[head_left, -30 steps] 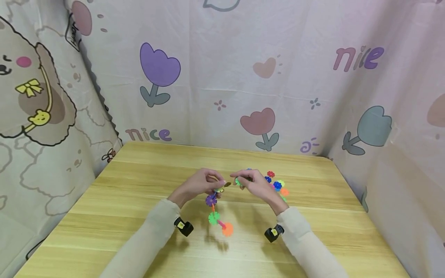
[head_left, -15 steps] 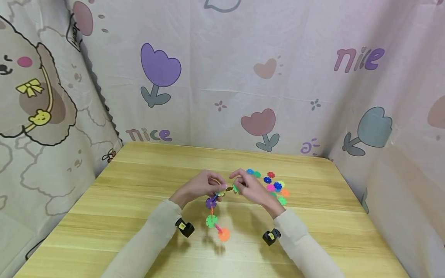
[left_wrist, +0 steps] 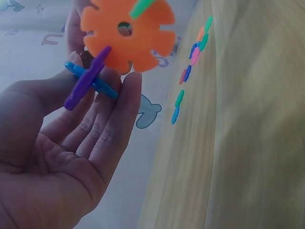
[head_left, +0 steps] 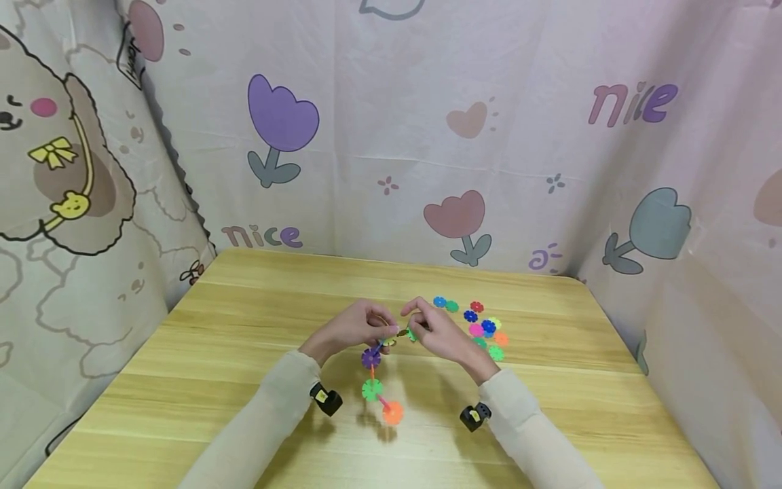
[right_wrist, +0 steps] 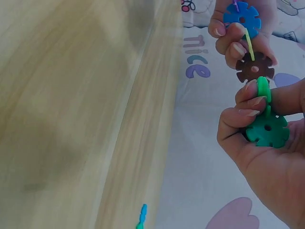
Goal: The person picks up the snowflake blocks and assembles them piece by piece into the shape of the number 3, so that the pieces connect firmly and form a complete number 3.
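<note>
My left hand [head_left: 354, 322] pinches a chain of 8 notched plastic discs [head_left: 365, 359] next to its brown disc [right_wrist: 245, 72]; the other end, an orange disc [head_left: 393, 413], hangs nearest me. My right hand's [head_left: 442, 331] thumb and fingers clamp 2 joined pieces, 1 bright green disc [right_wrist: 263, 90] and 1 darker green disc [right_wrist: 279, 131]. Brown and bright green sit close; I can't tell whether they're slotted together. Right of my hands, at least 10 loose plastic discs [head_left: 488, 327] lie on the pale wooden table [head_left: 256, 339]. Woodgrain runs left and far to the edges, with printed cloth [head_left: 379, 81] beyond.
</note>
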The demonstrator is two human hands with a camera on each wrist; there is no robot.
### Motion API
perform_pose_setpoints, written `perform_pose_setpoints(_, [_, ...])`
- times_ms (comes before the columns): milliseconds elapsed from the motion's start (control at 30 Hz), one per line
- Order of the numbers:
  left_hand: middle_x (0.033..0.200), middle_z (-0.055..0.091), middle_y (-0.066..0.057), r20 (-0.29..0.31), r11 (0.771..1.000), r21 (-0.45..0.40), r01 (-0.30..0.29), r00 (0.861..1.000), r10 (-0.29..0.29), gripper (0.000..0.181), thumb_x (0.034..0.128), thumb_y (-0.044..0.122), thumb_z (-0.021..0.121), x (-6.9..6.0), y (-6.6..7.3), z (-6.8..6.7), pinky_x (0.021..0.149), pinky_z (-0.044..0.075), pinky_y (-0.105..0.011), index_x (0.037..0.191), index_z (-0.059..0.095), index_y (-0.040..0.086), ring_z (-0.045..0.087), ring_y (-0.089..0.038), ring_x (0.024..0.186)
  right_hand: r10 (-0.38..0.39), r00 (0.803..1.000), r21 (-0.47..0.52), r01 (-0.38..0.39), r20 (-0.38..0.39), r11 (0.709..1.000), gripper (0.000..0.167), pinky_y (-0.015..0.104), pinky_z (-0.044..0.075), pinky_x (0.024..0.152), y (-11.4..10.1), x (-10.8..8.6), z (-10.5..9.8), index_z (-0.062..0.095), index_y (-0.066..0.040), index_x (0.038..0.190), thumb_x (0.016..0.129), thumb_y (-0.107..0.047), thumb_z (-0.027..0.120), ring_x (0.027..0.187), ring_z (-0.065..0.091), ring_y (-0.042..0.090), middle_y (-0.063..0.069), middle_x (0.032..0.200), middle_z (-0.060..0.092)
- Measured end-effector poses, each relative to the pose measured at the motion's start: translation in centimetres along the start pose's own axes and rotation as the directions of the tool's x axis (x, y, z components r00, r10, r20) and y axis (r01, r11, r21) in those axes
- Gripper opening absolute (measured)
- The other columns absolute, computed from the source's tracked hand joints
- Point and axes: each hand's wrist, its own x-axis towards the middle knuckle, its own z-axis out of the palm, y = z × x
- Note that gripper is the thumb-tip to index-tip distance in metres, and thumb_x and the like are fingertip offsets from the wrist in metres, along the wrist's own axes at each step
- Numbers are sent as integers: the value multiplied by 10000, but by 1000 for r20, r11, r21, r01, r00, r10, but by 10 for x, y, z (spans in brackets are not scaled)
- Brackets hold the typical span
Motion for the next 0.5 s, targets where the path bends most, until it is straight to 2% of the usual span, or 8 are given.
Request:
perform_pose_setpoints(267, [869,756,-13,-5,1000,15,-2,1000,2,219,1003,194,691,-1,1,-1,774,645,-394,1092,720,-3,772,-211,768,19,1000,-37,-20,-22,999,213,223,379,586,0,0,0,518,-64,1257,1072,-32,418,542,372,63,11,706,505])
perform_pose_setpoints(500, [844,754,-14,-9,1000,18,8,1000,-8,196,1002,172,691,-1,3,-2,726,640,-355,1078,725,-5,756,-178,728,15,1000,-43,-16,-22,999,217,227,380,585,2,1,1,524,-32,1254,1065,-28,419,548,376,63,-13,704,496])
